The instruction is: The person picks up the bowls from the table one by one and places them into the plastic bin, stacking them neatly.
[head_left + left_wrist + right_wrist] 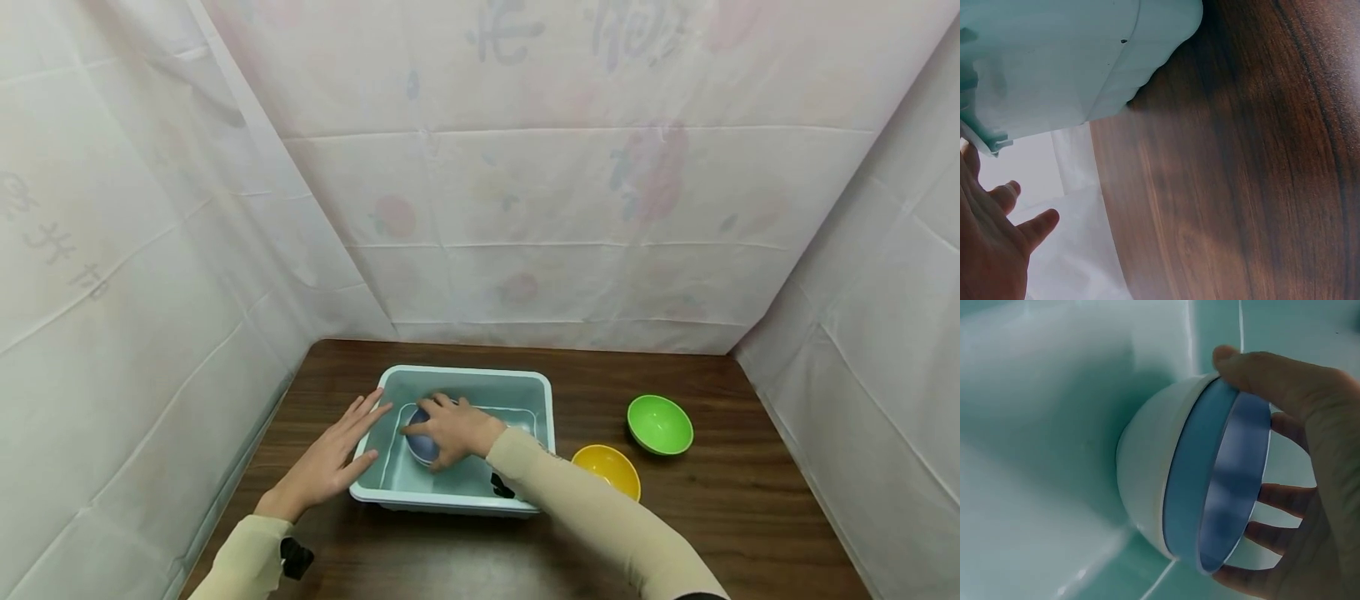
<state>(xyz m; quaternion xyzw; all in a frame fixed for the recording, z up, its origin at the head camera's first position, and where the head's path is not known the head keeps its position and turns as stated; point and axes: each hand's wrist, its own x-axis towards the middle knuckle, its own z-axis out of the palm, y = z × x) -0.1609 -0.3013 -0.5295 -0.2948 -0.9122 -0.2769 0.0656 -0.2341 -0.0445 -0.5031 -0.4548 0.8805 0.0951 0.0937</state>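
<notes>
A pale blue-green plastic basin (467, 501) stands on the table. Inside it, towards the left, a blue bowl (422, 448) sits nested in a white bowl (1147, 469). My right hand (457, 429) reaches in from above and spans the blue bowl's rim, thumb on one side and spread fingers on the other in the right wrist view. My left hand (330, 462), fingers straight and apart, lies along the basin's left rim, with fingertips right at the edge.
Right of the basin, a yellow bowl (611, 468) is partly covered by my right sleeve (592, 508). A green bowl (660, 425) stands farther right on the brown wooden table (742, 500). White printed sheets (525, 208) enclose the table at the back and sides.
</notes>
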